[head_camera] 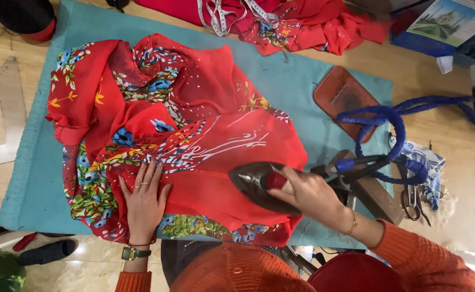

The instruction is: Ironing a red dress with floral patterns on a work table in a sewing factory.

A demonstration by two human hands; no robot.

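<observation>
A red floral cloth (194, 108) lies crumpled and spread over a teal pad (297, 92) on the table. My left hand (144, 200) rests flat on the cloth near its front edge, fingers apart, a ring on one finger and a watch at the wrist. My right hand (308, 192) grips the handle of a dark pointed iron (253, 181), whose tip points left on the cloth. A blue braided cord (389, 124) runs from the iron and loops to the right.
A reddish-brown iron rest (343, 97) sits on the pad at right. More red cloth (302, 21) and a measuring tape (221, 16) lie at the back. Scissors (413, 200) lie at right, and a clear set square (0, 108) at left.
</observation>
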